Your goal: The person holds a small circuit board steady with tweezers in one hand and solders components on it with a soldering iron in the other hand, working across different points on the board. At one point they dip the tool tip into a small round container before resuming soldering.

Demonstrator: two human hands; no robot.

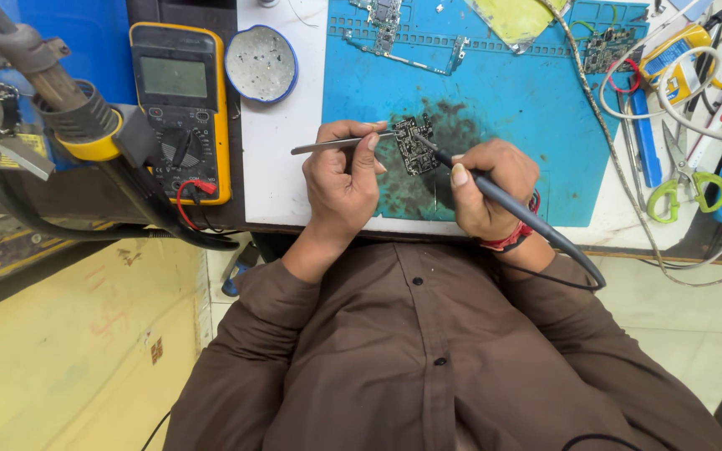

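Left hand (340, 179) has its fingers clamped on tweezers (332, 144), tips touching the left edge of a small circuit board (415, 146) lying on the stained part of the blue mat (511, 108). Right hand (486, 188) grips a soldering iron (511, 205) pen-style, fingers closed around it, tip on the board. Yellow multimeter (181, 108) and round tin (261, 63) sit well to the left.

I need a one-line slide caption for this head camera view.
Left hand holds tweezers to a small circuit board; right hand applies a soldering iron.
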